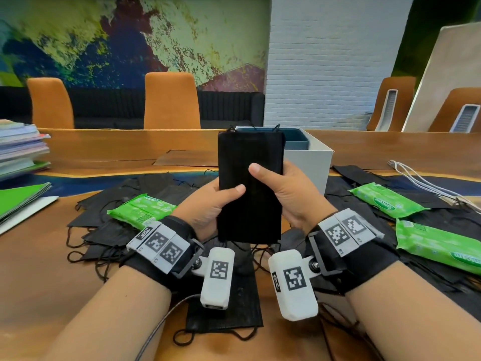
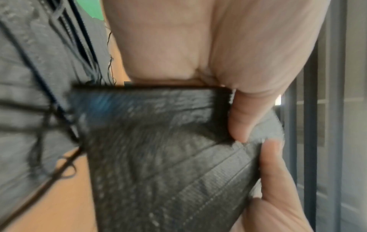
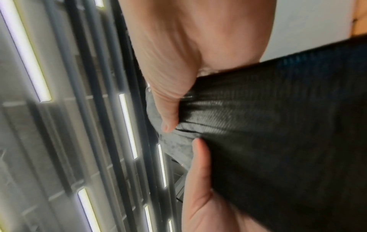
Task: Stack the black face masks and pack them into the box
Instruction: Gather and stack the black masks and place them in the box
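A stack of black face masks point(image 1: 250, 162) stands upright above the table, held between both hands. My left hand point(image 1: 216, 201) grips its lower left edge, thumb across the front. My right hand point(image 1: 281, 194) grips the right edge, thumb on the front as well. The same stack point(image 2: 158, 149) fills the left wrist view under my left thumb, and the stack point(image 3: 278, 133) shows in the right wrist view too. Behind the stack stands the white box point(image 1: 309, 165) with a dark blue inner tray. Loose black masks point(image 1: 125, 212) lie spread over the table, one mask point(image 1: 226, 308) under my wrists.
Green wipe packets lie at left point(image 1: 141, 209) and right point(image 1: 387, 204), with another point(image 1: 437, 243) at the far right. A pile of books point(image 1: 20, 149) and green folders point(image 1: 20, 199) sit at the left. Orange chairs point(image 1: 171, 100) stand behind the table.
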`<state>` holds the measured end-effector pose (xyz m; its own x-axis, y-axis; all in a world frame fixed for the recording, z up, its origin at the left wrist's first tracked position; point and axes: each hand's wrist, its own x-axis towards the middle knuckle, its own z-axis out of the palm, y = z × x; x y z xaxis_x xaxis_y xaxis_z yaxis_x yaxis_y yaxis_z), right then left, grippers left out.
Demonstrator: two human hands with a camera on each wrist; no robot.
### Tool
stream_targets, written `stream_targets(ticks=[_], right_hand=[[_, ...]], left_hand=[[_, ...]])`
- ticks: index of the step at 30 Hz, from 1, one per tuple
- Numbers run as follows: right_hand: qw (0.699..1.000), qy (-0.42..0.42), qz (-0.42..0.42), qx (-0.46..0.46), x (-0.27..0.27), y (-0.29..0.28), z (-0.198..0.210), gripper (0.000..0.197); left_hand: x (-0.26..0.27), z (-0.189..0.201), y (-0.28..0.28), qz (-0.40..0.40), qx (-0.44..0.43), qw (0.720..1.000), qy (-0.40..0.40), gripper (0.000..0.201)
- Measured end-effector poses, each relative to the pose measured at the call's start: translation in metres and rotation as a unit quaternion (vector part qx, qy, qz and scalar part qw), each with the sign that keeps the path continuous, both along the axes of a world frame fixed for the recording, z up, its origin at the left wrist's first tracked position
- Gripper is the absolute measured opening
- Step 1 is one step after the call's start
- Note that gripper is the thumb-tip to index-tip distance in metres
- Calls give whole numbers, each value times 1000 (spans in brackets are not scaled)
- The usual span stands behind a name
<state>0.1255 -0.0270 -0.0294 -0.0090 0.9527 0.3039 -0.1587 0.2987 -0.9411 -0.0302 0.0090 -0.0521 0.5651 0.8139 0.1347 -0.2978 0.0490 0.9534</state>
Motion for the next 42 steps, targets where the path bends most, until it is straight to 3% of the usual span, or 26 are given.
stream_targets(ticks=[6, 11, 14, 19, 24, 26, 28, 30, 33, 35, 36, 38, 42], right_hand=[[997, -72, -17, 28, -8, -5, 29, 14], [990, -137, 15, 29, -35, -12, 37, 28], [991, -118, 57, 20, -51, -16, 33, 38], [987, -156, 33, 17, -58, -15, 6, 21], [985, -171, 17, -24, -59, -12, -8, 47], [983, -181, -8, -33, -62, -10, -9, 56], [980, -186, -23, -63, -66, -7, -10, 79], [975, -208, -20, -79, -68, -6, -8, 83], [957, -268, -40, -103, -60, -9, -1, 89], [940, -293, -42, -170, -44, -10, 2, 64], [923, -316, -31, -219, -35, -11, 4, 52], [877, -377, -18, -298, -21, -13, 5, 50], [806, -485, -25, -338, -18, -8, 0, 47]], left_hand=[[-16, 23, -11, 0, 23, 1000, -13, 44], [-32, 32, -20, 50, 27, 998, -4, 34], [-43, 31, -23, 94, 31, 995, -26, 29], [-55, 20, -33, 119, 50, 991, -16, 25], [-63, 7, -30, 82, 59, 994, 42, 46], [-62, 3, -27, 72, 55, 993, 73, 43], [-61, -1, -25, 68, 51, 990, 113, 36], [-62, -5, -22, 86, 45, 986, 138, 32], [-69, -2, -22, 144, 41, 980, 131, 27], [-75, 9, -24, 182, 41, 976, 112, 26], [-79, 16, -25, 190, 40, 976, 101, 25], [-86, 31, -27, 183, 38, 980, 73, 19], [-90, 55, -36, 153, 57, 986, 33, 19]])
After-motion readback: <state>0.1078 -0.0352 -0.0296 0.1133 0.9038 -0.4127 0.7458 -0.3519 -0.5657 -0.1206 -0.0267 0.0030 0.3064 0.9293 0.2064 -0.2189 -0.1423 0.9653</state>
